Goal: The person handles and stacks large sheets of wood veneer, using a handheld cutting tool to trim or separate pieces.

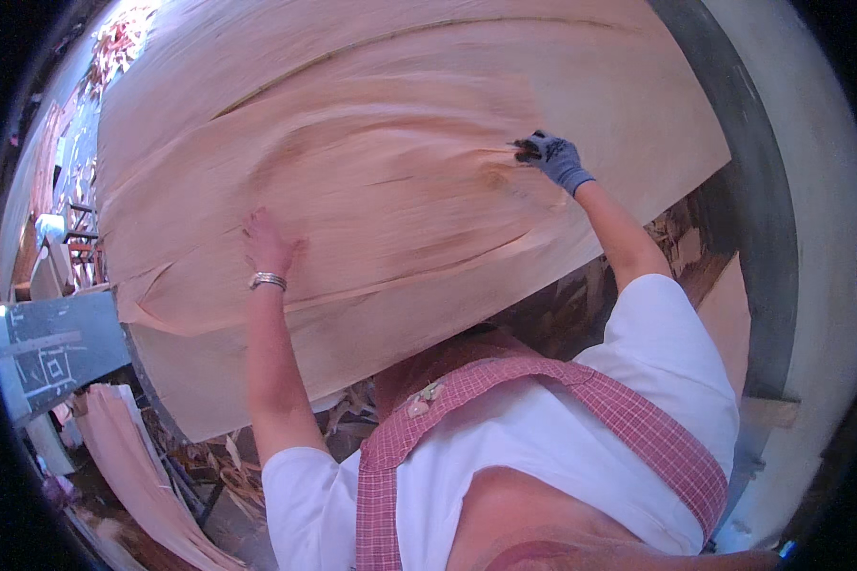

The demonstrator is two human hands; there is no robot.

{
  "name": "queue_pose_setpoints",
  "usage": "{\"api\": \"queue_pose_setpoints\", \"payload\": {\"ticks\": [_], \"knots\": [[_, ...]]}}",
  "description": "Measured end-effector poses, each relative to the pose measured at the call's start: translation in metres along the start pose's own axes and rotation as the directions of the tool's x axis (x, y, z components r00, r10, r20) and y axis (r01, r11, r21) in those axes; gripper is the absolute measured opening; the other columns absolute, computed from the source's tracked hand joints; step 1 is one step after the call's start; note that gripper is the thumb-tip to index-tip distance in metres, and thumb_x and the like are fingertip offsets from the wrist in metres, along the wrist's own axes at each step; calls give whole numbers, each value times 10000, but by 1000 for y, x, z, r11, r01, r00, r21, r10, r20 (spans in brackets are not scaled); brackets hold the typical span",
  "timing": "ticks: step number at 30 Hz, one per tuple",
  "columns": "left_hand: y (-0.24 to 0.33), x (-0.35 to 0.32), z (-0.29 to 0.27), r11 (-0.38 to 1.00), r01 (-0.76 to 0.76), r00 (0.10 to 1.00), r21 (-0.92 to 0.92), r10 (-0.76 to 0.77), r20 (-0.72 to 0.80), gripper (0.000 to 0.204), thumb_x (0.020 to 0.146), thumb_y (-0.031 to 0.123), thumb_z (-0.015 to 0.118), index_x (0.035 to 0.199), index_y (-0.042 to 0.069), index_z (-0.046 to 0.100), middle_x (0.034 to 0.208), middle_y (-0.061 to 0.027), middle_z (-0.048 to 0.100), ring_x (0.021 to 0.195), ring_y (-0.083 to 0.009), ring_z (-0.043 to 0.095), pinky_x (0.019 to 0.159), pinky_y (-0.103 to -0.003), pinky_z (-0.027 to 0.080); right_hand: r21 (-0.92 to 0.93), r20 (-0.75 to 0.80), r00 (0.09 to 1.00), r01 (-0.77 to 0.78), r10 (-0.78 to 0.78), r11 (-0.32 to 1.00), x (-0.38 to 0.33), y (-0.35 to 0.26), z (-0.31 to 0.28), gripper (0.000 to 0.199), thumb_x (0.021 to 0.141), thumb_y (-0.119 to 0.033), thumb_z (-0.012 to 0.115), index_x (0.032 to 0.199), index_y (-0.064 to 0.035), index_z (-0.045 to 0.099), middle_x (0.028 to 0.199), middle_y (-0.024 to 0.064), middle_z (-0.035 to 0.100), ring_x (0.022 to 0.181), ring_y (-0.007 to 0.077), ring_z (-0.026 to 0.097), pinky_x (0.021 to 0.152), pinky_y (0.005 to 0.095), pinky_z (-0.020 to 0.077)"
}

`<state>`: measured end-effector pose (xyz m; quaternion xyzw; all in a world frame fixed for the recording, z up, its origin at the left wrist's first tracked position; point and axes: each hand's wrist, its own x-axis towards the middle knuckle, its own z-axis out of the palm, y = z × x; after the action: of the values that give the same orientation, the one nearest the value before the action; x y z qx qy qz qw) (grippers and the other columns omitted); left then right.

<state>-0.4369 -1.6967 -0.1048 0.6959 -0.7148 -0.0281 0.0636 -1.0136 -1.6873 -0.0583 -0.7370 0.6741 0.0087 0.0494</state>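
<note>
A large, thin, pale-brown wood veneer sheet spreads before me, rippled and raised in folds, with several splits in it. My left hand, bare with a silvery bracelet at the wrist, lies on its left part with the fingers stretched out. My right hand wears a grey glove with dark patches. Its fingers are closed in a pinch at the right side of the rippled sheet, where creases run toward the fingertips. The exact grip is partly hidden by the glove.
A flatter pale sheet lies beneath the veneer. A grey-blue panel with white marks stands at the left. Veneer scraps litter the floor below, and a draped veneer strip hangs at lower left. A dark curved edge borders the right side.
</note>
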Motion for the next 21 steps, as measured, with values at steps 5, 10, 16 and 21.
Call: {"api": "queue_pose_setpoints", "payload": {"ticks": [5, 10, 16, 21], "knots": [[52, 0, -21, 995, 8, 997, -98, -1, 73, 796, 632, 374, 829, 1227, -11, 466, 1323, -228, 444, 1275, -373, 367, 1048, -462, 329, -227, -347, 938, -64, -19, 972, -47, 0, -87, 252, 823, -308, 643, 1033, -172, 615, 1049, 64, 603, 947, 277, 610, 745, 414, 515], [36, -13, -9, 990, 0, 1000, -139, -4, -25, 787, 711, 379, 771, 1303, -24, 446, 1351, -239, 442, 1294, -368, 364, 1065, -462, 321, -327, -581, 813, -194, -35, 925, -144, -95, -186, 392, 767, -182, 701, 1148, -184, 605, 1043, 55, 600, 957, 270, 594, 775, 392, 504], [5, -11, 81, 979, -203, 945, 7, 198, -259, 594, 834, 420, 655, 1227, -8, 532, 1265, -163, 559, 1165, -318, 510, 994, -421, 406, -85, -416, 853, -381, 315, 921, -301, -106, -206, 398, 786, -102, 657, 1181, -114, 607, 1018, 84, 603, 917, 285, 610, 787, 380, 504], [66, -2, 33, 982, -178, 963, -59, 161, -214, 557, 840, 393, 648, 1214, -7, 540, 1241, -151, 568, 1142, -300, 516, 980, -411, 414, 168, -496, 578, -669, 648, 724, -476, -10, -131, 261, 878, -130, 566, 1130, -90, 618, 1003, 123, 606, 952, 310, 596, 829, 363, 487]]}}
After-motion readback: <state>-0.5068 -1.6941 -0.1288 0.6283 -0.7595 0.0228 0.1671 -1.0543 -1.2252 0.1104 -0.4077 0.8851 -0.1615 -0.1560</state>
